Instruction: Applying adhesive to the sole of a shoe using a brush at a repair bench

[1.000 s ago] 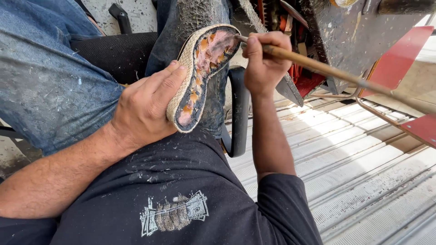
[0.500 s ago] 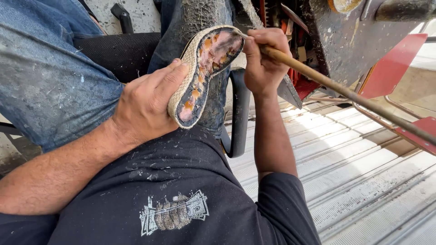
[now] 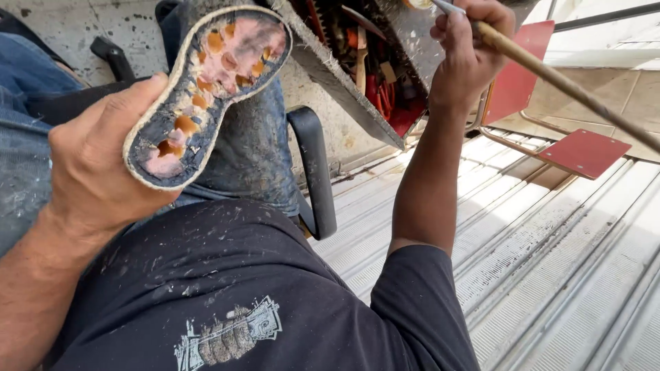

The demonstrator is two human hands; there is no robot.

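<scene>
The sole point(image 3: 206, 93) sits at upper left, turned underside up toward the camera, its toe end high and its heel end low. Its surface is dark and worn, mottled with orange and pink patches, and a pale rim runs all round the edge. The left hand point(image 3: 96, 161) grasps it from the left — the thumb lies along the near edge, the palm wraps behind, and the fingers are hidden at the back, so how they grip cannot be seen. Behind the sole hangs a grimy grey cloth point(image 3: 254, 151), and whether the sole touches it is hard to make out. At upper right, well apart from the sole, the right hand point(image 3: 467, 55) is clenched round a stick point(image 3: 564, 82) that slants down to the right and runs out of view; a pale tip shows just above the knuckles, cut off by the top border. Beside that hand a tilted metal box point(image 3: 344, 75) holds red and orange tools, jumbled and too crowded to tell apart. A black handle point(image 3: 316, 172) curves below the box. Low in view is the person's dark shirt point(image 3: 247, 288), flecked with pale specks. To the right lies a ribbed metal floor point(image 3: 550, 261) with a red plate point(image 3: 584, 151) on a thin frame; blue jeans point(image 3: 27, 137) show at far left, mostly cropped.
</scene>
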